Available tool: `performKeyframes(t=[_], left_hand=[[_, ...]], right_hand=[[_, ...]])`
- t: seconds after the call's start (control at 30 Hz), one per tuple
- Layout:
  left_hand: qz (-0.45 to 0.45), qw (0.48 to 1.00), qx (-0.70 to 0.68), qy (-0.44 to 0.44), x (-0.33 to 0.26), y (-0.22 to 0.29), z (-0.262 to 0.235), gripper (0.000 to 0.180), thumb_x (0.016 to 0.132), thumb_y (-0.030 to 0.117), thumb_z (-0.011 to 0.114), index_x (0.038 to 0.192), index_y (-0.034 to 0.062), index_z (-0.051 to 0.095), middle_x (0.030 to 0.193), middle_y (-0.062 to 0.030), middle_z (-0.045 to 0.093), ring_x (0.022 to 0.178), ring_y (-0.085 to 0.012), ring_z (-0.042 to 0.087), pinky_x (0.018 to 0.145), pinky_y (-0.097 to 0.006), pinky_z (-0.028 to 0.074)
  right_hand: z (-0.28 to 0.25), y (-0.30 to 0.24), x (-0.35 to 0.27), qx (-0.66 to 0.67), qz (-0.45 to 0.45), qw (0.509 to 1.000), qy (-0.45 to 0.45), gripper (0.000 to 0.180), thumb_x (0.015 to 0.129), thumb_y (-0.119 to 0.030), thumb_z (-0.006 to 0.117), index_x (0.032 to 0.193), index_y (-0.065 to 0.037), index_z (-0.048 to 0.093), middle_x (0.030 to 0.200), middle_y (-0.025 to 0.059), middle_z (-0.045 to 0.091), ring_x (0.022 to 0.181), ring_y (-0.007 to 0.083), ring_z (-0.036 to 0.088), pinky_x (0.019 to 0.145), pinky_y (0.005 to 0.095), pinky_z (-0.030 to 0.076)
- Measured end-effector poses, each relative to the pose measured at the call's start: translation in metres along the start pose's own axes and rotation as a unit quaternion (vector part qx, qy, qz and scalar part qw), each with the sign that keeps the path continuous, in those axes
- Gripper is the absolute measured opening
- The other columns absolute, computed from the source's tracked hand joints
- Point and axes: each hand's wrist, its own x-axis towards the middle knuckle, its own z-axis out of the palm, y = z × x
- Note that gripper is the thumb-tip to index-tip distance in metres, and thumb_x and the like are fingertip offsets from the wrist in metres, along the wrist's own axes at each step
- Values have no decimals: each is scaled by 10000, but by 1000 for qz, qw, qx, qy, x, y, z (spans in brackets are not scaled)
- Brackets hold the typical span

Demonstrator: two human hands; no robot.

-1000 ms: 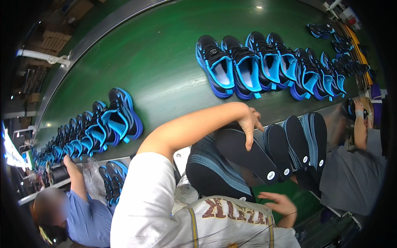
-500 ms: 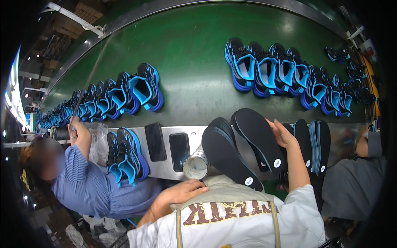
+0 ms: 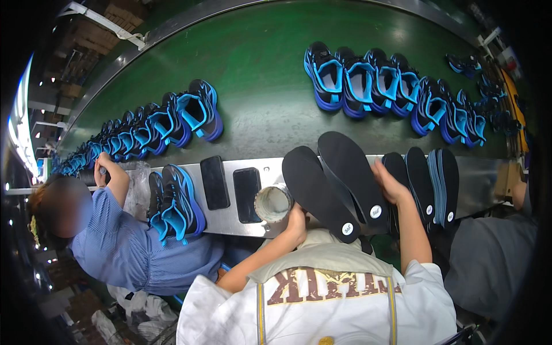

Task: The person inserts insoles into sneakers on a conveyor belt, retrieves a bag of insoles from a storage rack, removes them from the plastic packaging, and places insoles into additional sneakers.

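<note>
Black insoles (image 3: 352, 167) with round white heel stickers fan out in front of me at the metal ledge, their heels toward me. Along their right edge lies my right hand (image 3: 392, 185), open with its fingers stretched; it is not closed round them. My left hand (image 3: 296, 225) is low at the left insole, next to a pale round container (image 3: 272, 204). Its fingers are partly hidden there, so I cannot see whether they grip anything. More black insoles (image 3: 418, 178) and a blue-edged insole stack (image 3: 443, 184) stand just right of my right hand.
Two dark phones (image 3: 215, 183) lie on the metal ledge (image 3: 253, 229) left of the container. Black-and-blue shoes (image 3: 183, 198) stand beside them. Shoe rows (image 3: 359, 80) line the green belt (image 3: 259, 69). A co-worker in blue (image 3: 146, 253) sits left, another in grey (image 3: 489, 259) right.
My left hand has risen from my lap to the insoles beside the container. The front insoles have shifted a little away from me. My right hand stays at their right edge.
</note>
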Motion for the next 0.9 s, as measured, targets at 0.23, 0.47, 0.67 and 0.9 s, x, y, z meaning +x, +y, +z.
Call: performKeyframes(t=[0.23, 0.47, 0.67, 0.9], left_hand=[[41, 961, -272, -39, -14, 5, 35, 414, 849, 388, 336, 1099, 84, 462, 1040, -84, 529, 873, -197, 538, 738, -319, 449], [-48, 972, -201, -108, -21, -2, 64, 476, 872, 396, 280, 1121, 23, 439, 1097, -137, 503, 996, -259, 506, 862, -401, 418], [-142, 986, -73, -49, -33, 22, 59, 379, 851, 300, 361, 1079, 11, 451, 1043, -118, 516, 1007, -259, 483, 882, -363, 375], [176, 658, 523, -513, -109, 84, -30, 449, 857, 259, 428, 1235, 32, 348, 1211, -160, 397, 1115, -268, 394, 927, -333, 307]], right_hand=[[8, 12, -5, 62, -3, 997, -40, 738, 808, -589, 319, 1300, -43, 247, 1325, 123, 274, 1215, 206, 253, 988, 283, 207], [1, 26, -36, 181, -13, 983, -19, 532, 846, -371, 434, 1225, -6, 359, 1106, 91, 486, 1018, 139, 453, 876, 227, 346], [9, 14, -46, 2, -129, 988, 84, 492, 819, -323, 494, 1167, 16, 417, 1106, 129, 496, 1037, 195, 460, 882, 273, 350], [87, -20, -110, -404, -364, 798, 261, 217, 669, -90, 598, 856, -12, 520, 986, 166, 506, 900, 290, 510, 749, 352, 418]])
